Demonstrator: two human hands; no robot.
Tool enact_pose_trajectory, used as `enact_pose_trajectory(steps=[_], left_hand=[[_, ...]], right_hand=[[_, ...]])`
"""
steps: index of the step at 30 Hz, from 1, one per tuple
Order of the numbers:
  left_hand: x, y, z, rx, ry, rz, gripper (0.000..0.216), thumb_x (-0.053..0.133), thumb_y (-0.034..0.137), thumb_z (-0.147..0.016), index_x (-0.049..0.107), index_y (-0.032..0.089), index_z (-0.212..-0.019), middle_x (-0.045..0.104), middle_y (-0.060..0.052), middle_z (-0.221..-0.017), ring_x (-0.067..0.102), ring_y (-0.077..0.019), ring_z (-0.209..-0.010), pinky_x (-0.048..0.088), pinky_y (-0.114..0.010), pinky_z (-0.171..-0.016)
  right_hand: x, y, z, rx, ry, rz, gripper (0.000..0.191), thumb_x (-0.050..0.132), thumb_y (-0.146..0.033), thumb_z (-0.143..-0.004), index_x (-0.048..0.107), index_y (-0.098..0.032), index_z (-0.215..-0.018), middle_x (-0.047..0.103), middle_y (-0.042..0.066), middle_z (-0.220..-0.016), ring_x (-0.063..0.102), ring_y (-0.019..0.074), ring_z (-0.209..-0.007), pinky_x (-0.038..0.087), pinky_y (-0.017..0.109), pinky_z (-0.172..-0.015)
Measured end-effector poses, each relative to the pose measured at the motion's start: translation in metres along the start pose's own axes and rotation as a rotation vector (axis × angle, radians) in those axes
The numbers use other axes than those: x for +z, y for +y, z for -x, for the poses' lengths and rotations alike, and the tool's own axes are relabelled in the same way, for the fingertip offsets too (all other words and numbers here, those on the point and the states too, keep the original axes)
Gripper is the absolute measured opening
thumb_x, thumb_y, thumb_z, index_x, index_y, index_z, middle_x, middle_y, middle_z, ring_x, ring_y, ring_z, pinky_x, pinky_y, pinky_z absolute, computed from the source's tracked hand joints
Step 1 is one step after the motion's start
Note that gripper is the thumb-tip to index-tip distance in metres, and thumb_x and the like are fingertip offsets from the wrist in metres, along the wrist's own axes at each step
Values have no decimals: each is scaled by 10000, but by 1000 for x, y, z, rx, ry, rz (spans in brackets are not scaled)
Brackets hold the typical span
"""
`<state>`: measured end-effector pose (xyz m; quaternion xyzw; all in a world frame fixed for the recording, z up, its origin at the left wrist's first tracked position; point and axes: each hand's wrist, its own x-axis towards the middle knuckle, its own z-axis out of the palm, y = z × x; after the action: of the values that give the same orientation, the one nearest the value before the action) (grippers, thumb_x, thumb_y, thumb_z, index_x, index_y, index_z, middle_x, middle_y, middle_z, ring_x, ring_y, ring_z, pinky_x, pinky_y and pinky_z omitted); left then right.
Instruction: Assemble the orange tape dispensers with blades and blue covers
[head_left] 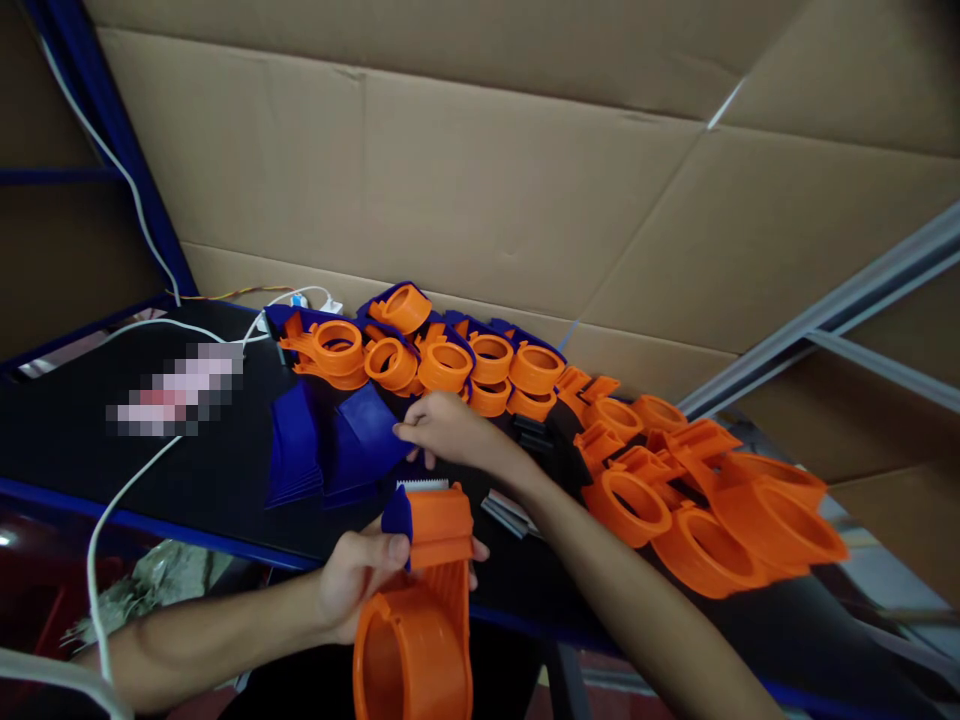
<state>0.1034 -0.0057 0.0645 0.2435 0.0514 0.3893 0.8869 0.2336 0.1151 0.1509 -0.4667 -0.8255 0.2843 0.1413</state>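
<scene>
My left hand (360,570) is closed around an orange tape dispenser (420,650) at the front edge of the table. The dispenser has a toothed metal blade (422,485) at its top and a blue piece (397,513) along its left side. Farther back, my right hand (446,425) is closed with fingertips at the edge of a blue plastic sheet (367,425). That sheet lies tilted over other blue sheets, and another fanned stack of blue sheets (295,445) is on its left.
Orange dispensers with blue parts (446,362) stand in rows along the cardboard wall (480,180). More orange dispensers (705,545) are piled at the right. Small metal strips (506,513) and black pieces (532,433) lie near my right forearm. White cables (112,500) run at the left.
</scene>
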Motion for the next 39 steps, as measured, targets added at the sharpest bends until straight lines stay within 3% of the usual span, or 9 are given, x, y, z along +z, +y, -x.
enact_pose_trajectory(steps=[4,6,9,13,16,20,24,33,39], left_hand=[[10,4,-2,46,174,-23,405,702,359,-826,708,118,-1151,739,-142,-1109,687,-245,-944,541,-354,-828],[14,7,-5,43,266,-26,404,651,419,-887,707,104,-1135,743,-125,-1017,684,-212,-864,535,-328,-801],[17,6,-10,67,375,-46,473,588,502,-927,697,96,-1143,748,-114,-970,690,-199,-824,526,-319,-803],[21,2,-14,132,350,-55,428,583,460,-945,669,135,-1211,741,-129,-1153,695,-244,-1030,490,-348,-953],[26,1,-15,127,278,-26,476,550,498,-953,629,175,-1294,715,-120,-1258,660,-267,-1168,454,-372,-1039],[29,1,-16,82,249,-23,577,541,554,-938,601,140,-1335,721,-157,-1244,649,-309,-1206,462,-421,-1054],[24,0,-15,118,311,-65,493,602,477,-932,621,144,-1296,747,-146,-1186,669,-304,-1173,474,-438,-1052],[21,-4,-10,141,441,-115,133,764,182,-815,700,150,-927,767,-38,-842,731,-178,-801,567,-296,-806],[19,-7,-7,157,452,-131,314,731,287,-859,653,185,-1146,771,-75,-964,737,-233,-920,571,-375,-875]], right_hand=[[-31,-1,35,10,235,20,103,614,-201,-871,698,-158,-828,719,6,-692,667,116,-605,493,191,-555],[-40,-5,65,-12,464,94,84,630,-221,-886,687,-164,-907,726,29,-803,668,133,-695,518,227,-645],[-33,-6,117,-216,829,423,78,653,-219,-902,704,-197,-957,699,22,-792,657,137,-674,531,249,-655],[-1,4,175,-510,705,692,331,594,-94,-913,666,-185,-1222,731,55,-849,718,195,-808,579,286,-677],[16,13,196,-521,601,753,373,565,-40,-903,652,-119,-1258,754,80,-873,734,232,-885,611,339,-776],[19,18,199,-525,612,751,370,567,-19,-894,664,-112,-1239,747,82,-852,735,231,-875,614,349,-807],[19,18,194,-512,653,718,381,609,2,-872,647,-94,-1239,727,92,-840,716,218,-822,608,340,-745],[34,20,193,-412,699,727,435,609,-10,-893,603,-151,-1304,687,40,-747,656,162,-629,546,293,-612],[40,16,203,-443,605,722,356,553,-17,-909,631,-97,-1246,712,94,-834,695,199,-760,573,299,-663]])
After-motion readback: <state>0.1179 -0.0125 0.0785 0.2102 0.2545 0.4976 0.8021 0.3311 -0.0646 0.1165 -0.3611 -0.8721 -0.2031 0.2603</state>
